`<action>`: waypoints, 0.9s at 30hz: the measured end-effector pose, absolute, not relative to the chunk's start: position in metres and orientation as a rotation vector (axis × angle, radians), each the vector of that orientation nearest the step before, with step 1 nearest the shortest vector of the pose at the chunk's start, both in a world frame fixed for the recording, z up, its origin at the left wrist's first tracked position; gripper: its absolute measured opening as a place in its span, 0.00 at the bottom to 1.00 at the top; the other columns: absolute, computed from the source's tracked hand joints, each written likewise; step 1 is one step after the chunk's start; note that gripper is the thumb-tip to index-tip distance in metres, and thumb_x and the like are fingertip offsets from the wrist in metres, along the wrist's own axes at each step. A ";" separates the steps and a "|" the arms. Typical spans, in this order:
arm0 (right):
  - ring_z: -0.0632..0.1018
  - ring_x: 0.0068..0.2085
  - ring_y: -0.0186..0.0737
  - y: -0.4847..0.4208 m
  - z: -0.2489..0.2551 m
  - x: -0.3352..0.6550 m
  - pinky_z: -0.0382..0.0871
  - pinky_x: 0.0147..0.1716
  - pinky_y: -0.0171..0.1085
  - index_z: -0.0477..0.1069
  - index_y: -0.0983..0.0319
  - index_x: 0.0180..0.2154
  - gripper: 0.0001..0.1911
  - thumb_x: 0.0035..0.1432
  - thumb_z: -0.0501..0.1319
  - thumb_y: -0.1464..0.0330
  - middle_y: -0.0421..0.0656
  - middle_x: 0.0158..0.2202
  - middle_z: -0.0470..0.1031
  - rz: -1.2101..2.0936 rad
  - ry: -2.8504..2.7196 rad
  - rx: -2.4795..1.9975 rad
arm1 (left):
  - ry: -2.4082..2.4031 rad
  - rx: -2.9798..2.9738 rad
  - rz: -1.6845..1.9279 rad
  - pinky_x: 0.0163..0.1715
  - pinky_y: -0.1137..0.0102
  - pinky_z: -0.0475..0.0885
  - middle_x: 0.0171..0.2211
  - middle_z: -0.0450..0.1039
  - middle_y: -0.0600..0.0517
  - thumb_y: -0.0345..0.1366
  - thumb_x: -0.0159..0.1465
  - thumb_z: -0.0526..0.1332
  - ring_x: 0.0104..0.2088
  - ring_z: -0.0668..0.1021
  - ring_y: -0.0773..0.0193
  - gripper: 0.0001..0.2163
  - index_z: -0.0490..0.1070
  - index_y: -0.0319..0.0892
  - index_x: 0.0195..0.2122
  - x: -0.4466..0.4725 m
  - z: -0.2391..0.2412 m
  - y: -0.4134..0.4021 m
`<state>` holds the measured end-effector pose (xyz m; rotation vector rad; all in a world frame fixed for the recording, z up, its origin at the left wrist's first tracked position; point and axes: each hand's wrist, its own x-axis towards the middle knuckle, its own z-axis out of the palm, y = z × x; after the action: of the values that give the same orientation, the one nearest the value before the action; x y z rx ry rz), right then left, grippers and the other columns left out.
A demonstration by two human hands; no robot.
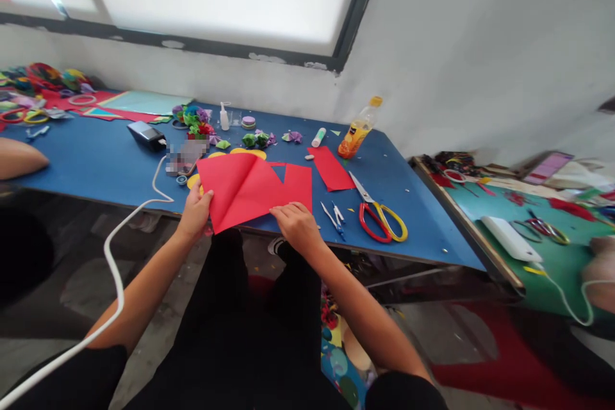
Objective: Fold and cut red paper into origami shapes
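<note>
Between my two hands I hold a sheet of red paper [240, 189], with a crease running down it, near the table's front edge. My left hand [196, 210] pinches its left edge. The fingers of my right hand [298, 225] are closed on its lower right corner. Under and beside it lies another piece of red paper [298, 182], and farther right a red strip [331, 168]. Scissors [379, 214] with one red and one yellow handle lie to the right of my right hand, next to a compass [335, 216]. Yellow paper pieces [254, 154] show behind the sheet.
On the blue table [423, 205] stand an orange drink bottle [360, 129], a glue stick [318, 137] and a small white bottle [224, 116]. A phone [187, 157] and a dark device [147, 136] with a white cable [115, 262] lie left. Other people's arms show at both sides.
</note>
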<state>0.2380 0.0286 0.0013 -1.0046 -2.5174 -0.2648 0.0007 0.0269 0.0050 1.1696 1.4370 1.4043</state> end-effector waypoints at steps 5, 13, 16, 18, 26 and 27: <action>0.71 0.53 0.46 0.028 0.000 0.234 0.60 0.55 0.45 0.69 0.64 0.53 0.19 0.62 0.52 0.75 0.48 0.55 0.72 -0.328 -2.513 -0.944 | 1.500 1.198 1.324 0.49 0.62 0.73 0.58 0.65 0.41 0.37 0.65 0.46 0.53 0.74 0.57 0.32 0.29 0.40 0.67 0.004 -0.006 0.030; 0.76 0.46 0.42 0.041 0.009 0.218 0.60 0.55 0.44 0.73 0.64 0.47 0.15 0.64 0.51 0.77 0.46 0.46 0.78 -0.426 -2.678 -0.888 | 1.695 1.601 1.227 0.62 0.59 0.58 0.64 0.53 0.34 0.29 0.63 0.50 0.65 0.58 0.53 0.38 0.23 0.32 0.66 -0.001 -0.009 0.034; 0.77 0.42 0.41 0.033 0.012 0.218 0.59 0.54 0.44 0.73 0.64 0.46 0.15 0.64 0.52 0.77 0.45 0.44 0.79 -0.433 -2.715 -0.924 | 1.824 1.844 1.140 0.63 0.58 0.54 0.66 0.47 0.34 0.25 0.60 0.50 0.67 0.50 0.52 0.35 0.34 0.31 0.67 -0.004 -0.009 0.036; 0.77 0.42 0.41 0.028 0.014 0.219 0.60 0.54 0.43 0.73 0.64 0.45 0.14 0.64 0.52 0.77 0.45 0.43 0.79 -0.415 -2.748 -0.950 | 1.916 2.013 1.010 0.62 0.56 0.56 0.67 0.42 0.35 0.24 0.58 0.52 0.67 0.48 0.48 0.35 0.41 0.33 0.67 0.000 -0.007 0.036; 0.77 0.44 0.45 0.022 0.021 0.227 0.66 0.44 0.41 0.72 0.64 0.47 0.14 0.64 0.52 0.76 0.48 0.45 0.78 -0.256 -2.875 -1.210 | 1.800 2.509 0.131 0.62 0.52 0.54 0.66 0.48 0.38 0.38 0.67 0.50 0.66 0.53 0.49 0.22 0.60 0.35 0.61 0.037 0.012 0.044; 0.78 0.43 0.45 0.021 0.022 0.227 0.66 0.42 0.41 0.72 0.64 0.48 0.15 0.64 0.52 0.76 0.49 0.44 0.78 -0.250 -2.873 -1.249 | 1.734 2.522 0.069 0.61 0.52 0.55 0.66 0.48 0.38 0.39 0.68 0.48 0.66 0.54 0.50 0.22 0.59 0.36 0.61 0.042 0.013 0.048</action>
<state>0.2270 0.0207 0.0216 -1.2492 -2.8734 -0.2502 0.0419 0.0481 0.0129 2.5218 1.7341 0.0690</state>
